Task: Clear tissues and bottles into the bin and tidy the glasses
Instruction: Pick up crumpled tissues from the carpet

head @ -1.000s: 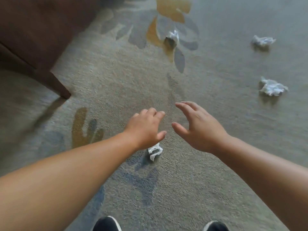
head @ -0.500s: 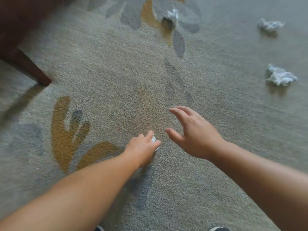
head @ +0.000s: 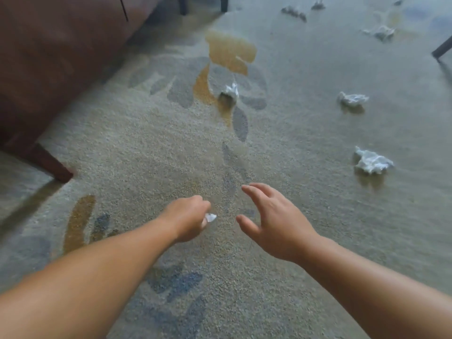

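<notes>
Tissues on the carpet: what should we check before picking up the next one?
1. Left hand closed on its small tissue: ok, a white corner pokes out.
2. Right hand free to grab: ok, open and holding nothing.
3. Next tissue in sight: ok, a crumpled tissue lies ahead to the right, another tissue sits on the yellow carpet pattern.
4. Path clear: ok, bare carpet between; the brown furniture leg stands off to the left.
5. Bin nearby: cannot tell, none in view.
</notes>
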A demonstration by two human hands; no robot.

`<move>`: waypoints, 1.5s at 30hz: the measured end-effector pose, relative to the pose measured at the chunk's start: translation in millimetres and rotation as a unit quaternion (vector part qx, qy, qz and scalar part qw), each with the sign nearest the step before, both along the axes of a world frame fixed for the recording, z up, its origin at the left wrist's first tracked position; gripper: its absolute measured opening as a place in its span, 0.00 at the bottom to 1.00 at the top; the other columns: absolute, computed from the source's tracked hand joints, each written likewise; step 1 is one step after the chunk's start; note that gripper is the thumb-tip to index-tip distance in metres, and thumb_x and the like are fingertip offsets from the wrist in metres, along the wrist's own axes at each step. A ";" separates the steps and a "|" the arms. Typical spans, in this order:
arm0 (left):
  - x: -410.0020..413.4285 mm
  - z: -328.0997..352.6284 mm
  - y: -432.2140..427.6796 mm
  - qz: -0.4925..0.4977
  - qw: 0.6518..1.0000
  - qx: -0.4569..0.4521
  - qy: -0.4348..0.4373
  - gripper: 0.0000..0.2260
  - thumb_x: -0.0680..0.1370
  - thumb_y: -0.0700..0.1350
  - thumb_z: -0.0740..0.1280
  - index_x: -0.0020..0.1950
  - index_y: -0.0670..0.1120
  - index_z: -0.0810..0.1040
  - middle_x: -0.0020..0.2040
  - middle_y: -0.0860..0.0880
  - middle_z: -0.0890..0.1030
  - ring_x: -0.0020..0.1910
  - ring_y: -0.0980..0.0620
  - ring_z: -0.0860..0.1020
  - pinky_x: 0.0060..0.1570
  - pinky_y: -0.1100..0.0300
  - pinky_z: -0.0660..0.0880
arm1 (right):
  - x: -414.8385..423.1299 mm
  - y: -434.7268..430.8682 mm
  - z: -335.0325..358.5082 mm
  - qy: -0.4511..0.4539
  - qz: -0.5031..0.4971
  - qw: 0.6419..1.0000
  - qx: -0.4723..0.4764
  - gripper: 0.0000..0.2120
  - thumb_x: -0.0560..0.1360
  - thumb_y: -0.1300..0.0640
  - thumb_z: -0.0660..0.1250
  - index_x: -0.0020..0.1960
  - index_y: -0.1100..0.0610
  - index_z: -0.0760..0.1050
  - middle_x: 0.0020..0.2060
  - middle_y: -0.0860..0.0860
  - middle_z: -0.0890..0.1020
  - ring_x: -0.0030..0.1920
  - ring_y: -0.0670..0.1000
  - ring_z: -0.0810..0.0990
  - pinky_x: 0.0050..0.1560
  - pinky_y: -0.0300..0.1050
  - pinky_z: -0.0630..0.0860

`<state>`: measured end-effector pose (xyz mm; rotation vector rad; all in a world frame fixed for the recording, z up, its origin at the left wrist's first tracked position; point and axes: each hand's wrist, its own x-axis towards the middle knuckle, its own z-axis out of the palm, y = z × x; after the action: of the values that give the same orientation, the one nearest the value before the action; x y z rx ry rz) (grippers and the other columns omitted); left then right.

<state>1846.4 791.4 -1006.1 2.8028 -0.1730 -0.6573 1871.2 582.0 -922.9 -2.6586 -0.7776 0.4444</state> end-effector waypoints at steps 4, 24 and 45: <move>36.7 70.5 5.8 0.047 0.999 -0.003 -0.019 0.12 0.80 0.51 0.54 0.37 0.50 0.65 0.42 0.49 0.69 0.37 0.47 0.71 0.33 0.55 0.63 | 18.5 -10.5 57.1 0.004 -0.003 1.000 0.013 0.32 0.74 0.38 0.58 0.74 0.51 0.60 0.72 0.46 0.65 0.71 0.46 0.61 0.68 0.39 0.58; 231.6 326.1 8.1 0.080 0.995 0.031 -0.041 0.06 0.76 0.51 0.58 0.41 0.52 0.63 0.34 0.54 0.71 0.31 0.52 0.70 0.28 0.56 0.60 | 201.0 -37.7 296.7 0.028 -0.024 0.999 0.032 0.33 0.74 0.34 0.54 0.75 0.47 0.57 0.73 0.44 0.62 0.72 0.45 0.59 0.69 0.41 0.57; 488.3 58.8 27.7 -0.030 0.992 0.109 0.051 0.17 0.77 0.43 0.62 0.65 0.53 0.66 0.66 0.47 0.66 0.49 0.43 0.78 0.38 0.51 0.75 | 434.3 -15.2 49.3 0.060 -0.064 0.996 0.020 0.33 0.73 0.33 0.53 0.74 0.45 0.57 0.73 0.42 0.61 0.72 0.43 0.57 0.71 0.40 0.56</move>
<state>2334.7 819.0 -947.3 2.9718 -0.1776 -0.8799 2305.5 566.8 -873.6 -2.5985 -0.5691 0.5441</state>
